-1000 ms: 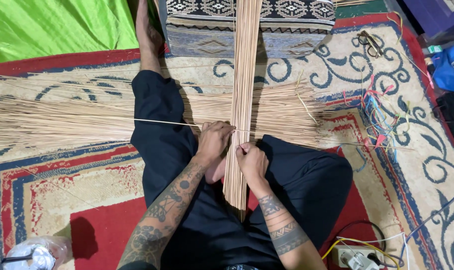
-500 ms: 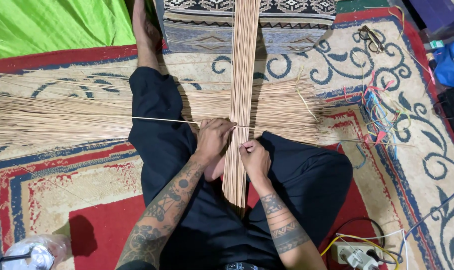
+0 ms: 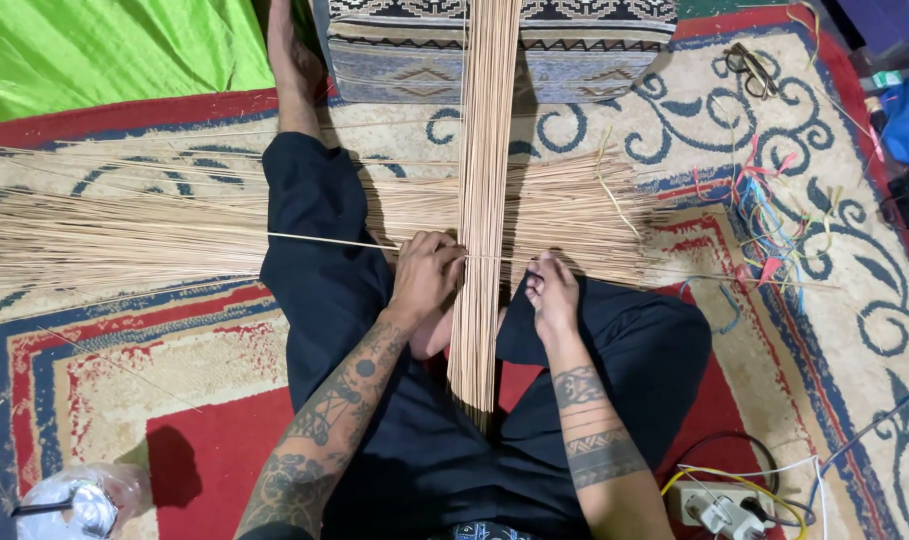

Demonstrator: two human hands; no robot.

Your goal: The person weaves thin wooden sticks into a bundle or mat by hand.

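A tall band of thin tan sticks point(image 3: 483, 180) runs from the top of the view down onto my lap. My left hand point(image 3: 427, 277) presses against its left edge and pinches one long stick point(image 3: 320, 240) that crosses the band sideways. My right hand point(image 3: 553, 293) sits on my dark trouser leg just right of the band, fingers bent, near that stick's right part; whether it grips it I cannot tell. A wide layer of loose sticks point(image 3: 115, 235) lies across the carpet under my legs.
A patterned cushion point(image 3: 415, 45) stands at the top, green cloth point(image 3: 105, 50) at top left. Coloured strings point(image 3: 765, 215) and glasses point(image 3: 750, 65) lie to the right. A power strip point(image 3: 720, 510) with cables sits bottom right, a plastic cup point(image 3: 75, 505) bottom left.
My right hand has slid to the right, away from the upright band. The single crosswise stick now reaches through the band toward it. My left hand stays at the band's left edge.
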